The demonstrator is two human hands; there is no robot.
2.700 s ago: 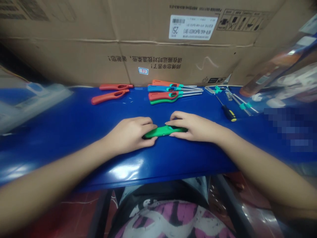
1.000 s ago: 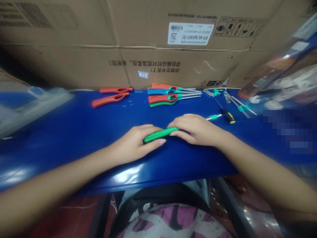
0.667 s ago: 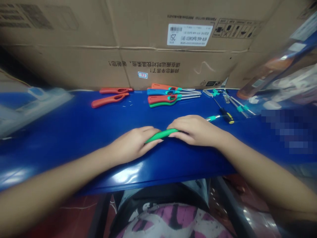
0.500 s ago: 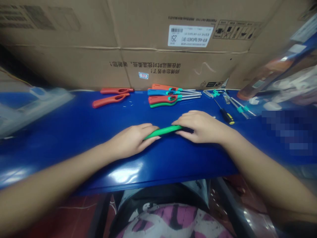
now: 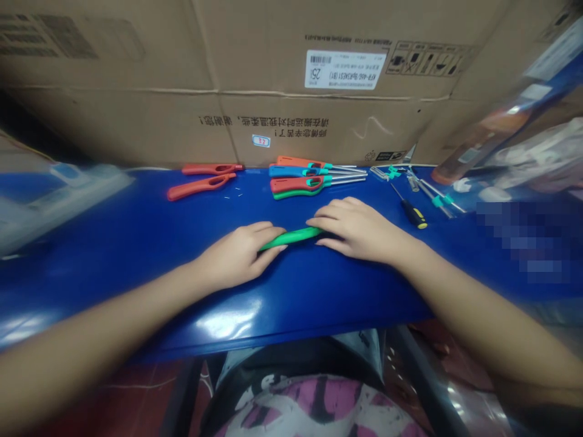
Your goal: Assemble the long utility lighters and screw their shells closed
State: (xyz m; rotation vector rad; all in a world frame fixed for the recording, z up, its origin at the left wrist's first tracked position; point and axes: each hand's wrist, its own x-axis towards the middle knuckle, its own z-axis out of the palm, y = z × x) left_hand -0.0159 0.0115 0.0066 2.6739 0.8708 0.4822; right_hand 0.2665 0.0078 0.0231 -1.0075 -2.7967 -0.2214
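Indoors, blue table, cardboard behind: left hand clasps green casing, right hand loosely.

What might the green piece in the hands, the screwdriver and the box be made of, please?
The green piece: probably plastic, given its even colour and smooth sheen.
The screwdriver: grey shaft, likely metal; its black-and-yellow handle could be plastic or rubber.
The box: matte cardboard, judging by its brown, creased, printed face.

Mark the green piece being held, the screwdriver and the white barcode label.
Green piece (image 5: 294,237): head view, middle of its exposed stretch.
Screwdriver (image 5: 413,214): head view, black-and-yellow grip.
White barcode label (image 5: 345,70): head view, centre of its printed face.
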